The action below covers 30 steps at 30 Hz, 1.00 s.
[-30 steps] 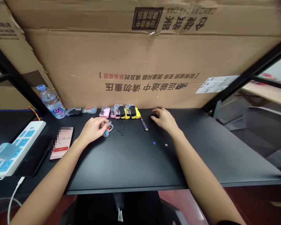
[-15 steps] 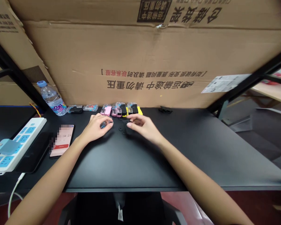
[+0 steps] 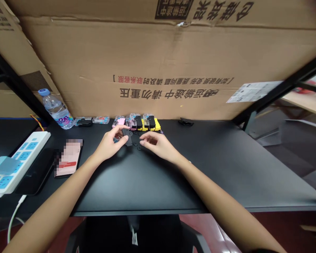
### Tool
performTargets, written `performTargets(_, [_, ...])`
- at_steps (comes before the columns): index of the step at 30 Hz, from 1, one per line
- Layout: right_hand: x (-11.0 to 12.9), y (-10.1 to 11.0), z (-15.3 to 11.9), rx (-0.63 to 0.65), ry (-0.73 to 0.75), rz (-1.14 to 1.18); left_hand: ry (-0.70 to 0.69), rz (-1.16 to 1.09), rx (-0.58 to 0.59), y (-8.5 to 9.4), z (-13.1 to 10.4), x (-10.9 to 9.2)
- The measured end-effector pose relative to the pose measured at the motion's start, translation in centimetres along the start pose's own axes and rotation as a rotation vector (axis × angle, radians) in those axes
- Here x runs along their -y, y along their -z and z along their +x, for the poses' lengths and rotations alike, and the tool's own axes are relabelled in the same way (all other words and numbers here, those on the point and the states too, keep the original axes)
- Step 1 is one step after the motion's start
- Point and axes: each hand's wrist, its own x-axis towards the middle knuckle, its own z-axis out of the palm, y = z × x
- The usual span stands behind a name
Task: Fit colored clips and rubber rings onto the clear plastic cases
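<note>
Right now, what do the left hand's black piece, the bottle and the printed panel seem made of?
Black piece: probably matte plastic; flat, dull face.
Bottle: likely clear, glossy plastic; see-through walls.
Printed panel: apparently matte cardboard; brown, creased surface.

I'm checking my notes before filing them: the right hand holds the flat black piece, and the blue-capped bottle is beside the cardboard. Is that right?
Not quite: the left hand holds the flat black piece, as the head view shows. The blue-capped bottle is indeed beside the cardboard.
</note>
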Motion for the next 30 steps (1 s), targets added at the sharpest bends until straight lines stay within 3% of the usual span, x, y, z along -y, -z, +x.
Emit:
performTargets(4, [-0.6, 0.4, -0.2, 0.083, 0.041, -0.243, 0.026, -0.019, -0.041, 0.0, 0.1, 0.3])
performTargets(8, [-0.4, 0.1, -0.2, 0.154, 0.050, -0.301, 0.028, -0.027, -0.044, -0.2, 0.0, 0.6])
performTargets(14, [0.5, -0.3, -0.3, 0.177, -0.053, 0.025, -0.021, 0.091, 0.007, -0.2, -0.1, 0.4])
performTargets(19, [1.6, -1.4, -0.5, 0.043, -0.056, 0.338, -0.175, 0.290, 0.062, -0.2, -0.5, -0.1])
performTargets(30, [1.0, -2.3, -0.5, 0.037, -0.061, 0.435, -0.316, 0.335, 0.082, -0.5, -0.7, 0.2])
